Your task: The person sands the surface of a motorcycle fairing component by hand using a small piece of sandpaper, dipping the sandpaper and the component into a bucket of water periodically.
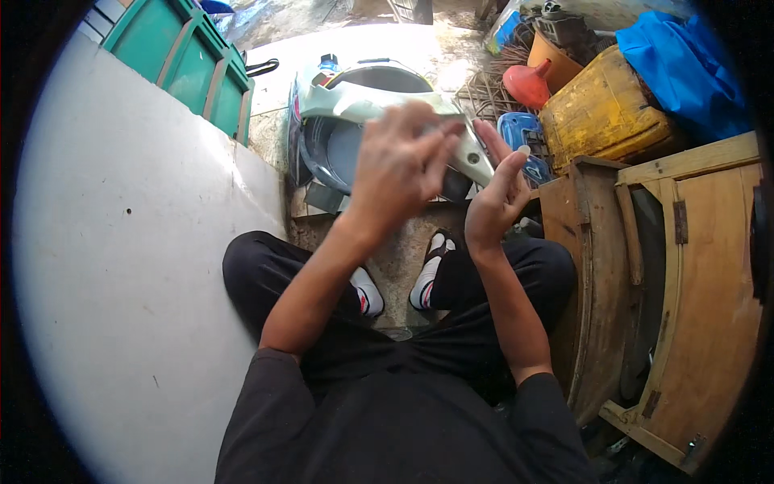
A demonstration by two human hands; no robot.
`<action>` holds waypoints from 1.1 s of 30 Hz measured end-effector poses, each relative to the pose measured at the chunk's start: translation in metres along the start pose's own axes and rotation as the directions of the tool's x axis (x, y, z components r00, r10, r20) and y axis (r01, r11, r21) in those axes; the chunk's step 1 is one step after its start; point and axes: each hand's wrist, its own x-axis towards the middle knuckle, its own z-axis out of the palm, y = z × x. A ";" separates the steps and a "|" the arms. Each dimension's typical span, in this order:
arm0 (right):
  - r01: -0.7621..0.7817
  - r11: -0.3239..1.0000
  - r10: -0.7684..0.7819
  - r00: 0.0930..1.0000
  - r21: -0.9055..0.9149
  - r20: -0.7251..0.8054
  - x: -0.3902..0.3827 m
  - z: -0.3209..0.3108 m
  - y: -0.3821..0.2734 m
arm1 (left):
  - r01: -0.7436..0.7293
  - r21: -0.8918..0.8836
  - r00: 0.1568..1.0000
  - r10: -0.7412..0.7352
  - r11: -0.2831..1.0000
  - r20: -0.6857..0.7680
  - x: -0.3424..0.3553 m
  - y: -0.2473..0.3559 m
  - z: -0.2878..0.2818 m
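A long pale white-green plastic panel (351, 103) with a round hole near its narrow end lies slanted over the basins. My right hand (496, 198) grips that narrow end, thumb on the near side and fingers behind the edge. Over the middle of the panel is my left hand (399, 161), smeared by motion, with its fingers curled toward the surface. A small dark piece shows at its fingertips, too blurred to name. Below the panel stands a grey basin (326, 149). A dark flat sheet (325, 198) lies at the basin's near edge.
Another round basin (379, 78) stands behind the panel. A white wall (137, 242) runs along the left, below green panels (189, 68). At the right are a yellow jerrycan (605, 105), a red funnel (528, 83), a blue tarp (681, 73) and a wooden cabinet (701, 266).
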 end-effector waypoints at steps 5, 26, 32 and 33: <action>-0.067 0.997 0.068 0.997 0.039 -0.025 0.002 0.000 -0.004 | 0.041 -0.062 0.999 -0.040 0.997 0.014 -0.001 -0.009 0.009; 0.090 0.995 -0.092 0.995 0.034 0.043 -0.005 0.000 0.000 | 0.321 -0.341 0.947 -0.295 0.884 0.129 -0.022 -0.048 -0.007; 0.055 0.998 -0.055 0.997 -0.008 -0.061 -0.004 -0.009 -0.002 | -0.106 -0.312 0.988 0.135 0.944 0.075 -0.027 -0.021 -0.011; 0.061 0.998 -0.062 0.994 -0.017 -0.085 -0.004 -0.009 -0.004 | -0.122 -0.281 0.987 0.145 0.952 0.063 -0.027 -0.029 -0.010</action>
